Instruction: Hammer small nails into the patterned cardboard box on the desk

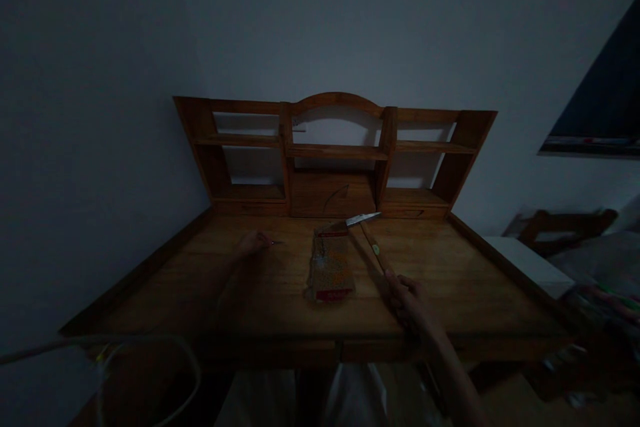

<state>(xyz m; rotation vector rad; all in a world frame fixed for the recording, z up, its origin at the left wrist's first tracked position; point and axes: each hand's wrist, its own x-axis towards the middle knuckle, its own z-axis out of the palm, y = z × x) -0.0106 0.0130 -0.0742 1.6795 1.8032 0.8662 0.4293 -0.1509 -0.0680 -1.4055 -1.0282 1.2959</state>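
Note:
My right hand is closed round the wooden handle of a hammer, whose metal head is raised toward the back of the desk. Left of the hammer, a clear packet with red bands and small orange and pale bits inside lies on the wooden desk. My left hand is over the desk to the left of the packet, its fingers pinched on a small thin object that points right. The dim light hides what exactly this object is.
A wooden shelf unit stands along the back of the desk, against the wall. A pale cord loops across the lower left. At the right are a white surface and a wooden chair.

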